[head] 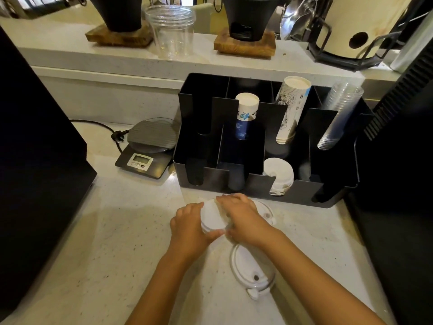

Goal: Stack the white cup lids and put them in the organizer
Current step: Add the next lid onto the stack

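Observation:
On the pale counter just in front of the black organizer (304, 193), both hands close around a small stack of white cup lids (212, 218). My left hand (187, 225) grips its left side and my right hand (243, 219) covers its top and right side. Another white lid (267, 213) lies partly hidden under my right hand. A further white lid (251, 269) lies flat nearer to me, its tab towards me. A stack of white lids (280, 174) stands in a front compartment of the organizer.
The organizer also holds two stacks of paper cups (246, 113) (290, 109) and a stack of clear plastic cups (337, 116). A grey scale (147, 146) with a cable sits left of it. Dark machines flank the counter on both sides. A raised shelf behind carries a clear jar (172, 31).

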